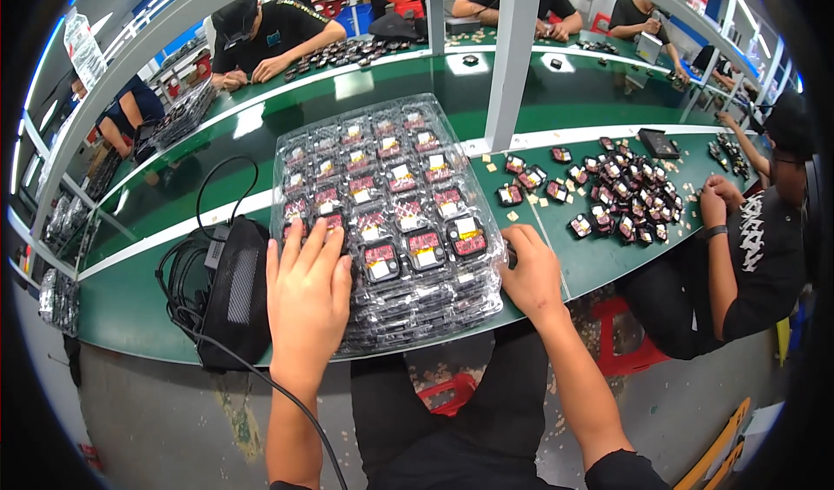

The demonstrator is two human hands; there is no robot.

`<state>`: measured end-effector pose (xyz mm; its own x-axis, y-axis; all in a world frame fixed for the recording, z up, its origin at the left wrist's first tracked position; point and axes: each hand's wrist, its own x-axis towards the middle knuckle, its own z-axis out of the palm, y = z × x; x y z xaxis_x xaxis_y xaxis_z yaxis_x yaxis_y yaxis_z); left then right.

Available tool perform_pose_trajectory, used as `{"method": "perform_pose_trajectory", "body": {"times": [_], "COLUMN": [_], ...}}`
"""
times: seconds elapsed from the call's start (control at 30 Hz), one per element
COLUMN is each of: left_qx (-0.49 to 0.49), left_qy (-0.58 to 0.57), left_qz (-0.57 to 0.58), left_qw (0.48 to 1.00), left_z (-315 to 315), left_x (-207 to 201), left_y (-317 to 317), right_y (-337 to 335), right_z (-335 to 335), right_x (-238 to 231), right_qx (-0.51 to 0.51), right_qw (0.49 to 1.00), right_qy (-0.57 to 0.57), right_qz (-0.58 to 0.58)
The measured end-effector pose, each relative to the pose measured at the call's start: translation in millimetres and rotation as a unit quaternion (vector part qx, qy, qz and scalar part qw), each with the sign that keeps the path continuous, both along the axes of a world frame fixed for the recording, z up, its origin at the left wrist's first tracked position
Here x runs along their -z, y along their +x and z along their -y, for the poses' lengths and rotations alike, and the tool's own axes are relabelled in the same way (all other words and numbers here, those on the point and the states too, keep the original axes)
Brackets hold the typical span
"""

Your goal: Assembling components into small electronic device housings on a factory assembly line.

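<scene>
A stack of clear plastic trays [417, 312] stands in front of me. Its top tray holds rows of small black square-cased modules [426, 249] with red and yellow faces and white patches. My left hand [306, 294] lies over the tray's left side with its fingers spread, the fingertips on the modules near the lower left. At the right edge of the stack my right hand [532, 273] is bent round the tray's rim, thumb near the side. Its fingertips are partly hidden.
A heap of similar modules [621, 190] lies on the green bench [543, 238] to the right, among small beige scraps. A black bag [234, 294] with coiled cables sits left of the stack. A white post [512, 64] rises behind. A co-worker [738, 238] sits at right; others work across the green conveyor [339, 90].
</scene>
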<state>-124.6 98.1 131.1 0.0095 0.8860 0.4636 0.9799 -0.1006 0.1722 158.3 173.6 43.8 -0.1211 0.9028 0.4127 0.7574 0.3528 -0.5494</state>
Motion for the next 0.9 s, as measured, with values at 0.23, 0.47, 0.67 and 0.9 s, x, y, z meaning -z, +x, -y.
{"method": "perform_pose_trajectory", "body": {"times": [0.23,0.47,0.67,0.9], "left_qx": [0.007,0.015,0.009,0.013], "left_qy": [0.055,0.107,0.133,0.135], "left_qz": [0.035,0.041,0.030,0.012], "left_qw": [0.998,0.993,0.991,0.991], "left_z": [5,3,-2,0], "left_x": [9,15,19,21], "left_y": [-3,-9,-12,-10], "right_y": [-5,-6,-6,-3], "right_z": [-2,-14,-21,-21], "right_x": [0,6,7,17], "right_qx": [0.020,0.060,0.036,0.036], "right_qw": [1.000,0.988,0.988,0.985], "right_qy": [0.023,-0.005,0.020,0.025], "right_qz": [-0.004,-0.144,-0.151,-0.169]}}
